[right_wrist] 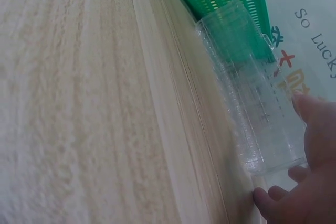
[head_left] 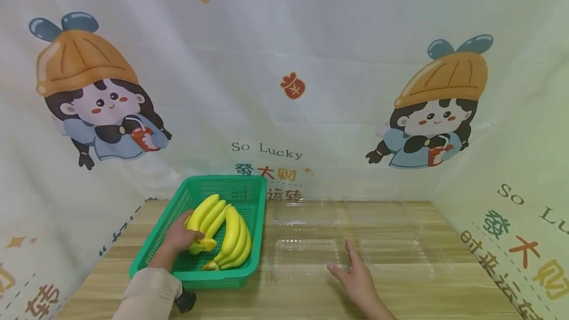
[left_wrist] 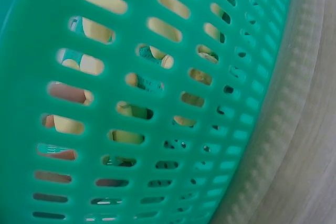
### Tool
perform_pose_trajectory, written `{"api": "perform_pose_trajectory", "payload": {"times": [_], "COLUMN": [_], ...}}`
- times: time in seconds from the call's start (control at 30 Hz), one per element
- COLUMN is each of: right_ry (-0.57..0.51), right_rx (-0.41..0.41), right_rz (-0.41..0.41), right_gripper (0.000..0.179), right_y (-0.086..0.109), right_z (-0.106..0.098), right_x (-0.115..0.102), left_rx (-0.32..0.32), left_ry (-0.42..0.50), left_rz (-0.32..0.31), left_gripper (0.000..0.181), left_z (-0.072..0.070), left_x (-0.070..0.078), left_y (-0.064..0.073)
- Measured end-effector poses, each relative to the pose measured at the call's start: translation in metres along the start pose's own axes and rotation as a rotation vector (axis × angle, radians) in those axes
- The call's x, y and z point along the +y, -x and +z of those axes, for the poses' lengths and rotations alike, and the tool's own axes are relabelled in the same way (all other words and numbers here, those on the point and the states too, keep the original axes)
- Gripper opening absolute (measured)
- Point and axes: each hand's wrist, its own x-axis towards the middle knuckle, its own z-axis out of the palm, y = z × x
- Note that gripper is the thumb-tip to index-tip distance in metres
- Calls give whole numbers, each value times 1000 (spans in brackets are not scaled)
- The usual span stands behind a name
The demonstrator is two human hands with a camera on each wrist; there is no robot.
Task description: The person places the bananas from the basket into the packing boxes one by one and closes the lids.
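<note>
In the head view my left hand reaches into a green plastic basket and grips the left bunch of bananas, thumb near its stem end. A second bunch of bananas lies beside it on the basket floor. My right hand is over the table's front part with thumb and fingers spread, holding nothing. Just beyond it are clear plastic containers; the right wrist view shows one clear container close to the fingers. The basket wall mostly hides the left hand in the left wrist view.
The wood-grain table carries the basket at left and the clear containers at centre and right. A printed cloth hangs behind the table and along both sides. A black object sits by the left cuff.
</note>
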Motion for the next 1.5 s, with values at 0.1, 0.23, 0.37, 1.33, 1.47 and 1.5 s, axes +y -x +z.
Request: {"api": "perform_pose_trajectory", "payload": {"times": [0.1, 0.23, 0.37, 1.33, 1.47, 1.5], "right_ry": [3, 7, 9, 43, 37, 36], "right_rx": [2, 5, 3, 17, 16, 16], "right_rz": [-10, -25, -22, -26, -29, -28], "right_gripper": [83, 82, 82, 82, 82, 82], "right_y": [-1, -1, -1, 2, 2, 2], "right_z": [1, 0, 0, 0, -1, -1], "right_x": [1, -1, -2, -1, -1, -1], "left_rx": [20, 34, 47, 482, 510, 517], "left_ry": [-10, -17, -53, -107, -100, -97], "left_rz": [10, 6, -14, 38, 59, 63], "left_gripper": [76, 72, 66, 49, 49, 49], "left_z": [-1, -3, -5, -5, -6, -6], "left_x": [-1, -1, -1, 19, 20, 21], "left_y": [1, 2, 1, 9, 9, 9]}}
